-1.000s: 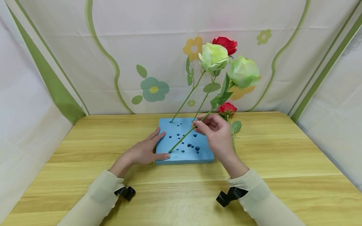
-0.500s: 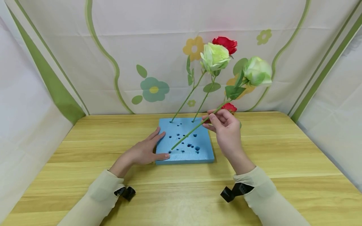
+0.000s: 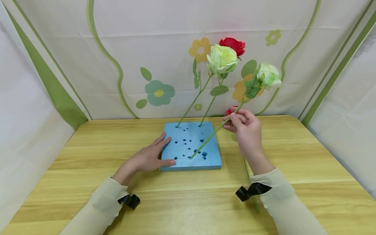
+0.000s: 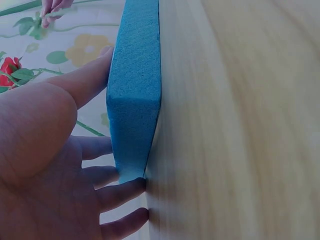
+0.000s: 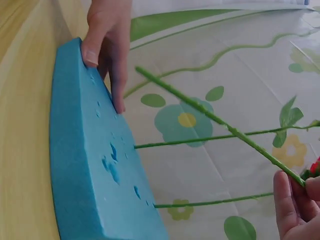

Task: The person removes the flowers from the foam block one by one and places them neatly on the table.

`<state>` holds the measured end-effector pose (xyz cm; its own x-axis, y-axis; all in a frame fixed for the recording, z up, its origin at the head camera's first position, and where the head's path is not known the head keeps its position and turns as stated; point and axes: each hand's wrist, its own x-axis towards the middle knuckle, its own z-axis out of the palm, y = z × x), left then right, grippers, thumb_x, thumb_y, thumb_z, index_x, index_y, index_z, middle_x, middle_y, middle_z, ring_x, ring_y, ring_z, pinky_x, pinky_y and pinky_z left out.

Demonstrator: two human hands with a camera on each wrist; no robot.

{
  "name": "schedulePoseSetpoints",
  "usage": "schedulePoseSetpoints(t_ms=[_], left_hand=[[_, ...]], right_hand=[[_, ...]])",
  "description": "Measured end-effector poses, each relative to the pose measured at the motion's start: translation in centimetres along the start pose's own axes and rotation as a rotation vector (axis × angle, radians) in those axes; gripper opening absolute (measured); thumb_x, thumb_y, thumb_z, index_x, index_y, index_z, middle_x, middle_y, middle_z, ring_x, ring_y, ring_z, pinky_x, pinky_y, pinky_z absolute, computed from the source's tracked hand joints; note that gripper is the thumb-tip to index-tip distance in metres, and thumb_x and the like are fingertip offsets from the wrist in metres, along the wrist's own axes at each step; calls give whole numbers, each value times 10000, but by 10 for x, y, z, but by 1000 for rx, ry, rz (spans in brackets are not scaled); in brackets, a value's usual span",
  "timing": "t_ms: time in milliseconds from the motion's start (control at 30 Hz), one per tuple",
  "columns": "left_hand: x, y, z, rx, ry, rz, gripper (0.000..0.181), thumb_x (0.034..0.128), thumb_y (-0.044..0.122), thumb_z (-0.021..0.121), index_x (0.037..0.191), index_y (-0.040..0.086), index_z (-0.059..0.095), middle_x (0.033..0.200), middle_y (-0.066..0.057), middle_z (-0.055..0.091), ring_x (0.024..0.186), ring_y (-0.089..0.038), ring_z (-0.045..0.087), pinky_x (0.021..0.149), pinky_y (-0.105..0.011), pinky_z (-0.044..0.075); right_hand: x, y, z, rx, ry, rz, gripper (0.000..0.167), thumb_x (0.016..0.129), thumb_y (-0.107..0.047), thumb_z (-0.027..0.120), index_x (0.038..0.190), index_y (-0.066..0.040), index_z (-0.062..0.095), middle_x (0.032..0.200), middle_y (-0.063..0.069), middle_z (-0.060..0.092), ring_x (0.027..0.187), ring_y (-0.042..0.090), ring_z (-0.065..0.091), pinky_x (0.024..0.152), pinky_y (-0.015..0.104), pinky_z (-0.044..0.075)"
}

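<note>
My right hand [image 3: 248, 130] pinches the green stem of a pale green artificial rose [image 3: 268, 75], held slanted with its bloom up and to the right. In the right wrist view, the bare lower end of that stem [image 5: 172, 90] is apart from the blue foam block [image 5: 72, 150]. My left hand [image 3: 149, 156] rests against the left side of the foam block [image 3: 192, 164], fingers extended, thumb on its top near the front corner. Another pale green rose [image 3: 222, 59] and a red rose [image 3: 234, 45] stand in holes along the block's back edge.
Another red rose [image 3: 231, 111] is mostly hidden behind my right hand; a stem [image 3: 247, 171] lies on the table under the right forearm. Several holes dot the block's top. A floral-print cloth [image 3: 158, 55] hangs behind the wooden table [image 3: 182, 202].
My right hand has moved right, lifting the rose's stem out from the front-left hole; its lower end now appears over the block's front middle. The left hand stays put.
</note>
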<state>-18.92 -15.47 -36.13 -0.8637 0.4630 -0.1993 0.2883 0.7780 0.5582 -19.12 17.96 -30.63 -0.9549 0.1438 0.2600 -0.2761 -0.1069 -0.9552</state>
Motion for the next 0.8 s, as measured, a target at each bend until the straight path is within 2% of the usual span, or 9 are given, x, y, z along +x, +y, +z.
schedulePoseSetpoints(t_ms=[300, 500, 633, 800], left_hand=[[1, 0, 1, 5, 5, 7, 1005, 986, 610, 679, 1724, 171, 159, 1813, -103, -25, 1631, -456, 208, 1243, -659, 323], [1, 2, 0, 3, 5, 8, 1003, 985, 621, 673, 1725, 184, 157, 1814, -94, -29, 1623, -463, 226, 1235, -657, 336], [1, 2, 0, 4, 2, 3, 1003, 985, 615, 676, 1726, 186, 154, 1814, -93, -32, 1624, -467, 220, 1237, -664, 328], [1, 1, 0, 6, -3, 4, 999, 990, 616, 669, 1726, 182, 152, 1813, -92, -38, 1624, -469, 216, 1238, -666, 324]], right_hand=[[11, -11, -25, -30, -67, 107, 296, 1091, -125, 593, 1358, -14, 529, 918, -17, 803, 844, 142, 748, 798, 268, 648], [17, -17, -41, -30, -85, 138, 186, 1098, -159, 582, 1200, -7, 553, 911, 6, 775, 803, 151, 733, 758, 253, 643], [21, -18, -51, -9, -88, 167, 185, 1096, -166, 591, 1149, 7, 551, 896, 15, 762, 784, 160, 725, 742, 252, 642], [24, -18, -62, 4, -91, 200, 155, 1070, -174, 649, 1065, -20, 638, 887, 15, 770, 766, 162, 725, 726, 259, 644]])
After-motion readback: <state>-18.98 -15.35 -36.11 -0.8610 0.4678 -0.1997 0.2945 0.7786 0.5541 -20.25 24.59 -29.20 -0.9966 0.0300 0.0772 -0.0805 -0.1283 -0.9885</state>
